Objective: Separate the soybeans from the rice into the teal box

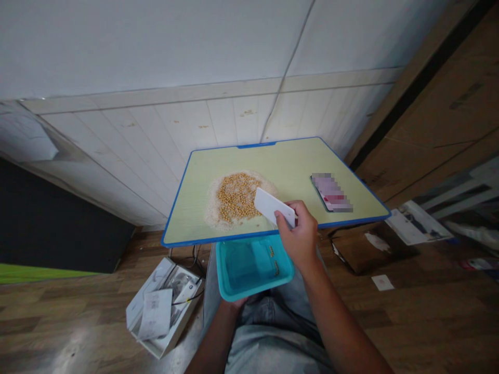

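In my right hand (pixel 298 234) I grip a flat white rectangular scraper (pixel 268 205), thumb on top. Its far end reaches the right side of a pile of round yellow soybeans (pixel 238 197). Fine pale grains (pixel 215 215), which look like rice, surround and mix with the beans on a pale green folding table (pixel 290 161). Below the table's front edge, over my lap, is a teal plastic tub (pixel 253 292) with a few soybeans against its right inner side. My left hand (pixel 237 302) holds the tub from beneath; its fingers are mostly hidden.
A phone (pixel 331 195) lies at the table's right side. On the wooden floor, an open white box (pixel 166 306) with papers and cables stands left of my legs. Cardboard (pixel 436 114) rises at the right, and a white panelled wall (pixel 218 122) borders the table's back.
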`<state>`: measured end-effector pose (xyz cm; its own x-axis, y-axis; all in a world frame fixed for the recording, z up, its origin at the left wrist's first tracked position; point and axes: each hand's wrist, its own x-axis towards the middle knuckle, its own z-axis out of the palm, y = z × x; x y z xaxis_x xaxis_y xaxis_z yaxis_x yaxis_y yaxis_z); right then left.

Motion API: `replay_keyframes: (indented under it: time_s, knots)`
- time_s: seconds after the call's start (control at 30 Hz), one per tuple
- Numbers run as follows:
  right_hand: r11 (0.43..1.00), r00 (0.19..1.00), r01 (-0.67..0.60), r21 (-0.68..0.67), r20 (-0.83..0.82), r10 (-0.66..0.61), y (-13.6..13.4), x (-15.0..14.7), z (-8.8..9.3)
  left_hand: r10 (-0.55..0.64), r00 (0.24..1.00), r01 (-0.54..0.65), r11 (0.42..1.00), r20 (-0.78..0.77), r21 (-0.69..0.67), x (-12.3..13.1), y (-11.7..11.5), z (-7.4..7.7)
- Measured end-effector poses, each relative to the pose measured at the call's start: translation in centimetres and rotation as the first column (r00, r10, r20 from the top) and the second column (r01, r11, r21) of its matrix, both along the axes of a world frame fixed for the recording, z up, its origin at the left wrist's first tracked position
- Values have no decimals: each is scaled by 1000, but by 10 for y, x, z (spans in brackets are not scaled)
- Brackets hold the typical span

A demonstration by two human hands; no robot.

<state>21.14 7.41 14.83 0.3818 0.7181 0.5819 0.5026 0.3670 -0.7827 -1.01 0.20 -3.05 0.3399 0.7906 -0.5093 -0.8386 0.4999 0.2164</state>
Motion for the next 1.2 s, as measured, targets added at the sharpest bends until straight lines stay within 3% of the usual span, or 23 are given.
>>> replay_keyframes:
  time_s: [0.17,0.37,0.5,0.8,1.0,1.2]
  knots:
    - [999,999,33,-8,-33,-34,1,1,-1,-14,999,13,999,30,30,-3,-2,-2]
    - [999,998,-52,-14,-48,51,2,0,-1,-51,996,43,994,74,104,-2,0,0]
    - [1000,998,-30,1,-61,30,1,-2,-1,-61,994,50,992,86,120,0,0,4]
    - [997,995,-79,3,-63,79,-2,-1,4,-59,998,59,998,-3,25,2,2,7]
    - [996,992,-84,-42,-94,80,-5,0,5,-14,996,11,999,-89,-37,8,3,21]
    - [996,992,-79,-36,-100,75,-11,2,8,-7,999,9,999,-52,46,9,1,30]
